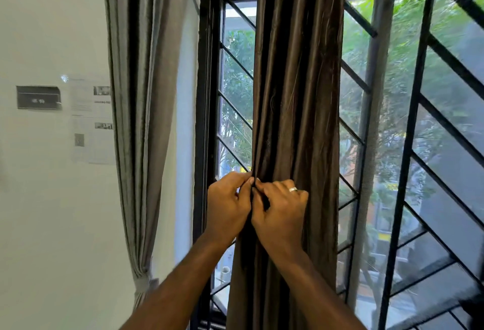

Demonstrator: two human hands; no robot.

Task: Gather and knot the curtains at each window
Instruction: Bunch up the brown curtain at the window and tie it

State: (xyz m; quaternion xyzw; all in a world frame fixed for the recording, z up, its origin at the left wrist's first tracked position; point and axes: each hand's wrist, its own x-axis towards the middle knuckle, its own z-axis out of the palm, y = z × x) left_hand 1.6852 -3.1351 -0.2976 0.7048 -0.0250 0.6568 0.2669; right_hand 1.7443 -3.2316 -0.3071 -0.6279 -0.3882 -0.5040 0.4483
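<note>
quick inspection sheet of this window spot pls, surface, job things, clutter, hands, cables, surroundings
surface: nothing seen
job's things: brown curtain hangs gathered, unknotted; grey curtain tied low by the wall
clutter: papers and a dark plate stuck on the wall
hands: left hand and right hand pinch the brown curtain's left edge; ring on the right
cables: nothing seen
surroundings: barred window, trees outside
</note>
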